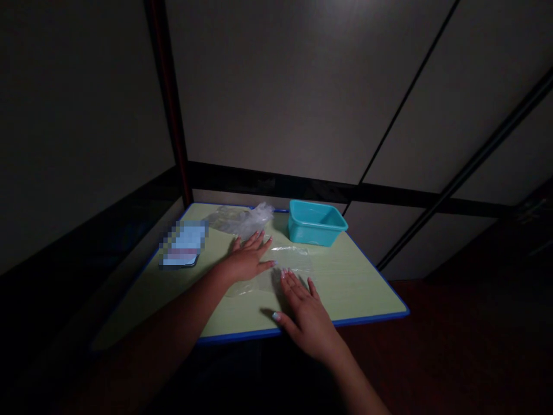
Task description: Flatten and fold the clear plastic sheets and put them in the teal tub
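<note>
A clear plastic bag [298, 260] lies spread on the pale green table top. My left hand [247, 262] rests palm down on the bag's left part, its fingers spread. Lower and to the right is my right hand [305, 308], fingers stretched out, with the fingertips at the near edge of the bag; whether they press on it I cannot tell. Behind my left hand sits a crumpled heap of clear plastic bags [248, 219]. Neither hand grips anything.
An open turquoise plastic basket [317, 230] stands at the back right of the table [358, 288], which has a blue edge. On the left lies a phone [185, 245] with a blurred screen. Cabinet panels [276, 92] rise close behind the table.
</note>
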`<state>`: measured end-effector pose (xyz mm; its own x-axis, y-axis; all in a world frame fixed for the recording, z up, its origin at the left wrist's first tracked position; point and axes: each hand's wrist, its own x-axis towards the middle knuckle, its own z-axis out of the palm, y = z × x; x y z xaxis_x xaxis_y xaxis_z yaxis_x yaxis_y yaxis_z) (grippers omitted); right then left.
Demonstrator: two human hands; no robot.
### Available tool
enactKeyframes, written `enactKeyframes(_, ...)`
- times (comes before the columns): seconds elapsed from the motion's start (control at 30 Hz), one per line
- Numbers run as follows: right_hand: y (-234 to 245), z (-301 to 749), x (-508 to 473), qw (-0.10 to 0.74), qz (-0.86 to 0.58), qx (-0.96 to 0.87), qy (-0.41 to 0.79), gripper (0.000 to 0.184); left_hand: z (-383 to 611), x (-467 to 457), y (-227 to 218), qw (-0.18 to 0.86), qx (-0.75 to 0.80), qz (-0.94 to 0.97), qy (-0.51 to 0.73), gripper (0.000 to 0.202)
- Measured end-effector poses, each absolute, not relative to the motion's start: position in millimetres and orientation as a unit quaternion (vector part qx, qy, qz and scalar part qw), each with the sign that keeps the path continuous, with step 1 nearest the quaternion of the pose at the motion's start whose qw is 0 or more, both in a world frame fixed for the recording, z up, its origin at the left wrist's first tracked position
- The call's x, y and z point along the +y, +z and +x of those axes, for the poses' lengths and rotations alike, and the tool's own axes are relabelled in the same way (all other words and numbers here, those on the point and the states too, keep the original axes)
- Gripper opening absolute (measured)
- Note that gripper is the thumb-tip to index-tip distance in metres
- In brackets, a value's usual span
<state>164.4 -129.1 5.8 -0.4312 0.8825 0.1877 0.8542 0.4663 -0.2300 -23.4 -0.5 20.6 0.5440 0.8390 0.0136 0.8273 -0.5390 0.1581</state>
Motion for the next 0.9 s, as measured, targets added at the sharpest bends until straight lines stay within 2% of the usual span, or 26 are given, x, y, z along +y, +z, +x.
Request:
enactKeyframes(0.23,16.3,157.3,-109.0,0.103,-0.567,-0.811,0.105,0.068,-19.6,-0.9,12.0,0.07,0.432,0.899,0.021,0.057)
enactKeyframes(0.47,14.6,157.0,-104.5,0.103,-0.589,-0.791,0.128,0.073,-23.0,6.0,0.7,0.077,0.437,0.896,-0.013,0.06)
enactKeyframes(0.7,12.4,176.9,-111.6,0.093,-0.617,-0.771,0.126,0.068,-22.2,0.7,9.9,0.118,0.439,0.891,-0.02,0.068)
enactKeyframes(0.9,39.5,181.6,-88.1,0.075,-0.577,-0.807,0.096,0.067,-24.0,3.5,6.7,0.152,0.427,0.891,0.021,0.068)
